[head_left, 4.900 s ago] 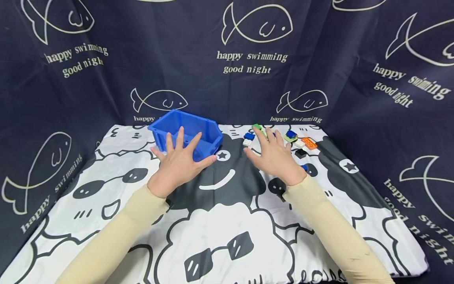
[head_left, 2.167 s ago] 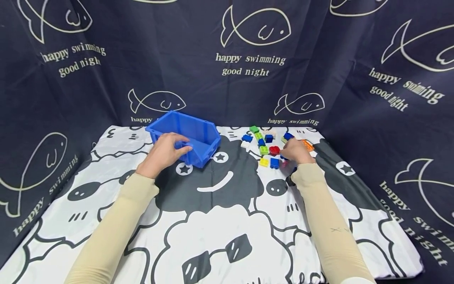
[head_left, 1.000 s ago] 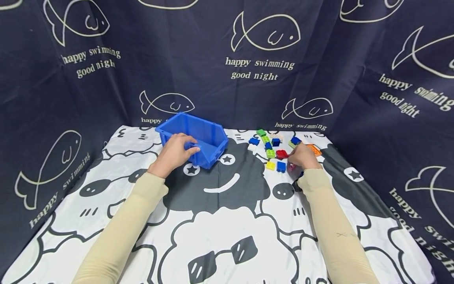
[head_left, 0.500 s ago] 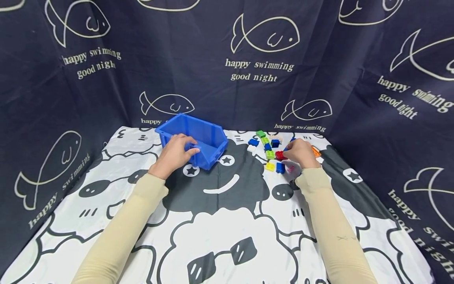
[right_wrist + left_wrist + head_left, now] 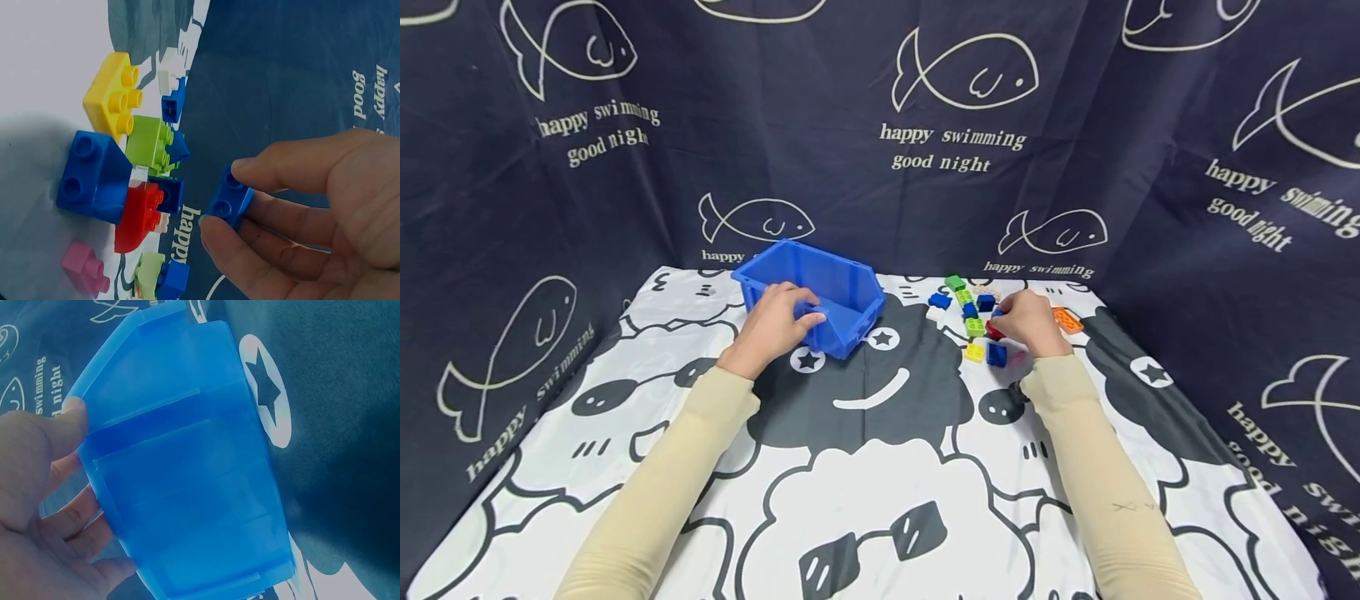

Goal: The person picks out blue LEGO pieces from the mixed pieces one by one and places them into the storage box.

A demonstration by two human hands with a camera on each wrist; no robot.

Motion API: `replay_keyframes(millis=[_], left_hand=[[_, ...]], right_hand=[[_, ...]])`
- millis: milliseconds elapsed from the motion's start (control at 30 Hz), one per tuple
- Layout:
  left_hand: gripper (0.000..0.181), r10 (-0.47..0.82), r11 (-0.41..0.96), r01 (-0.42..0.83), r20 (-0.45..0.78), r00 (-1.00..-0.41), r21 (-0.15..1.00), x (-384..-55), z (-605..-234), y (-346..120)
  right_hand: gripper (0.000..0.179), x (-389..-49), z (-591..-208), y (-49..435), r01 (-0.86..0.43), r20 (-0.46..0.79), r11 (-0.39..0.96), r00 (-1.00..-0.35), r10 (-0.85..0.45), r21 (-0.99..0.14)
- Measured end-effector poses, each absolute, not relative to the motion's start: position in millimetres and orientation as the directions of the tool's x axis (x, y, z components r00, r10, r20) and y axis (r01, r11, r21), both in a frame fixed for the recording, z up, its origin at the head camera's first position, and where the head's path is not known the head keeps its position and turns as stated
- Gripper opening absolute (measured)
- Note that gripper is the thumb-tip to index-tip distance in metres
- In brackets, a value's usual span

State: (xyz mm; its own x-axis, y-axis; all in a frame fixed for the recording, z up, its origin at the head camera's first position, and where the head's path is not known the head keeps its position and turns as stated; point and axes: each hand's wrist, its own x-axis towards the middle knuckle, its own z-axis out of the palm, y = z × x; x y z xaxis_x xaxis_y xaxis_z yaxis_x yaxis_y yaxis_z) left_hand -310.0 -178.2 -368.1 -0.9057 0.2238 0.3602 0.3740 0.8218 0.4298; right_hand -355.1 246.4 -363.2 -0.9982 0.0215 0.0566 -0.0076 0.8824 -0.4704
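Observation:
My left hand (image 5: 775,325) grips the near side wall of a blue plastic bin (image 5: 820,267). In the left wrist view the thumb lies on one side of the bin's edge and the fingers on the other. My right hand (image 5: 1032,321) is over the pile of toy building bricks at the right. Seen from the right wrist, thumb and fingers pinch a small blue brick (image 5: 230,199) with two studs showing, held apart from the others. A red brick (image 5: 137,215), a larger blue brick (image 5: 94,178) and a yellow brick (image 5: 112,94) lie close by.
Lime green bricks (image 5: 974,327), an orange brick (image 5: 1067,320), a white brick (image 5: 936,314) and a pink brick (image 5: 84,269) lie about the right hand. A sheep-print cloth (image 5: 880,500) covers the table. Dark fish-print curtains (image 5: 820,125) hang behind and at the sides.
Both hands were spread flat earlier. Since then the left has taken hold of the bin's wall. The right has reached into the bricks, pinched a blue one and moved slightly left and up with it.

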Motion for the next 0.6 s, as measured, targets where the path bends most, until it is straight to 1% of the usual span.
replay_keyframes(millis=[200, 300, 433, 533, 600], left_hand=[[0.031, 0.224, 0.822, 0.375, 0.363, -0.905, 0.428, -308.0, -368.4, -177.2], [0.03, 0.225, 0.821, 0.378, 0.366, -0.903, 0.427, -306.8, -369.5, -177.1], [0.03, 0.222, 0.821, 0.376, 0.367, -0.903, 0.43, -307.6, -368.7, -176.6], [0.03, 0.22, 0.822, 0.373, 0.364, -0.905, 0.43, -308.4, -367.7, -176.2], [0.029, 0.224, 0.822, 0.378, 0.369, -0.902, 0.426, -308.4, -366.9, -175.8]], right_hand=[[0.028, -357.7, -364.3, 237.8, -0.032, 0.074, 0.897, -0.997, 0.001, -0.441], [0.031, -358.5, -361.4, 228.8, -0.062, 0.088, 0.895, -0.996, -0.025, -0.441], [0.031, -359.8, -353.2, 215.5, -0.107, 0.125, 0.885, -0.991, -0.056, -0.452], [0.025, -360.7, -350.2, 205.8, -0.163, 0.17, 0.877, -0.981, -0.095, -0.452], [0.024, -361.1, -350.4, 199.3, -0.187, 0.19, 0.863, -0.976, -0.108, -0.469]])
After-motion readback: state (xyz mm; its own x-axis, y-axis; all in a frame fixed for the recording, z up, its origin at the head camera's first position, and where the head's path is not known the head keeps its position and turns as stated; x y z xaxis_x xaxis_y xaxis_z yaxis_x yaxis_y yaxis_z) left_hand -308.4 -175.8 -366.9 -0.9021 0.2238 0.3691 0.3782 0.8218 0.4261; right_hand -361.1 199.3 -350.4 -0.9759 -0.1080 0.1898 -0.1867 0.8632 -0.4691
